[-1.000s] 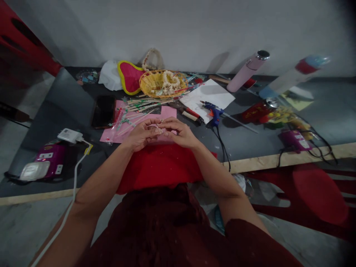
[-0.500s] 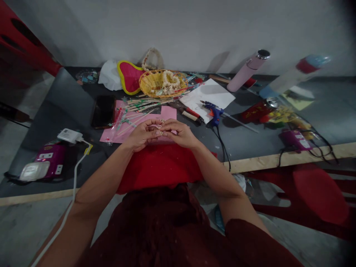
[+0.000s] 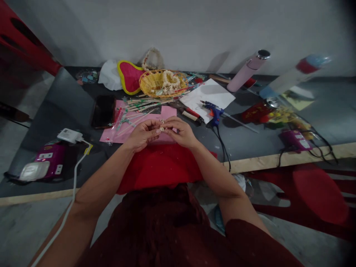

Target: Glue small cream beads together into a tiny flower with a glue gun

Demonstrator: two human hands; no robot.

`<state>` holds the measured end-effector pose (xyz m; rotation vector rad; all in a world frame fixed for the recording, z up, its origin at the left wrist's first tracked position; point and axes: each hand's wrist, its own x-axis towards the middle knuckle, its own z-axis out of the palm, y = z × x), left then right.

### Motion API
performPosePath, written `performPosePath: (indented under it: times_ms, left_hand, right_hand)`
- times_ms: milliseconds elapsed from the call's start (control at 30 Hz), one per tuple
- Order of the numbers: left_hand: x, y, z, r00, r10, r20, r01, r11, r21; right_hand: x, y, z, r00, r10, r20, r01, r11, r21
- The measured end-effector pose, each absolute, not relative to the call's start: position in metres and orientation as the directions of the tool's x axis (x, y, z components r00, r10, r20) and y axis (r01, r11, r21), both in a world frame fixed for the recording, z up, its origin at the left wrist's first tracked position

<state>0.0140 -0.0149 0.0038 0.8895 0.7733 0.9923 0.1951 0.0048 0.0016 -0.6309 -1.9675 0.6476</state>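
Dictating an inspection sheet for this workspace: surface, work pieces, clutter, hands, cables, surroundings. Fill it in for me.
Surface: dark tabletop with a pale front edge; pink paper lies by the hands.
Job's things: one small pale piece; its detail is too small to tell.
Clutter: thin sticks, phone, yellow basket, pink flask, glue gun with its nozzle over a white sheet.
Hands: left hand and right hand meet, fingertips on the piece.
Cables: white cable runs from a charger past the near edge; black cord trails from the glue gun.
Surroundings: grey wall behind; red seat at lower right.
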Motion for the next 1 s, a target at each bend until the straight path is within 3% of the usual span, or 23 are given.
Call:
performPosePath:
  times_ms: [167, 400, 633, 800, 1000]
  left_hand:
    - [0.014, -0.014, 0.002, 0.324, 0.941, -0.1, -0.313, 0.206, 0.927]
    - [0.018, -0.015, -0.001, 0.137, 0.981, 0.141, -0.064, -0.134, 0.989]
    - [0.018, -0.017, 0.001, 0.087, 0.978, 0.19, 0.102, -0.199, 0.975]
    - [0.016, -0.016, -0.003, 0.112, 0.972, 0.207, 0.079, -0.217, 0.973]
    - [0.016, -0.012, -0.007, 0.078, 0.991, 0.104, -0.124, -0.094, 0.988]
  right_hand:
    - [0.196, 0.004, 0.003, -0.428, 0.671, 0.605, 0.202, 0.724, -0.659]
    - [0.197, 0.006, -0.001, -0.393, 0.701, 0.596, 0.27, 0.707, -0.654]
    - [0.195, 0.006, -0.003, -0.379, 0.708, 0.596, 0.278, 0.701, -0.657]
    - [0.195, 0.007, -0.002, -0.375, 0.713, 0.593, 0.271, 0.696, -0.665]
    - [0.197, 0.007, -0.003, -0.373, 0.701, 0.608, 0.292, 0.711, -0.64]
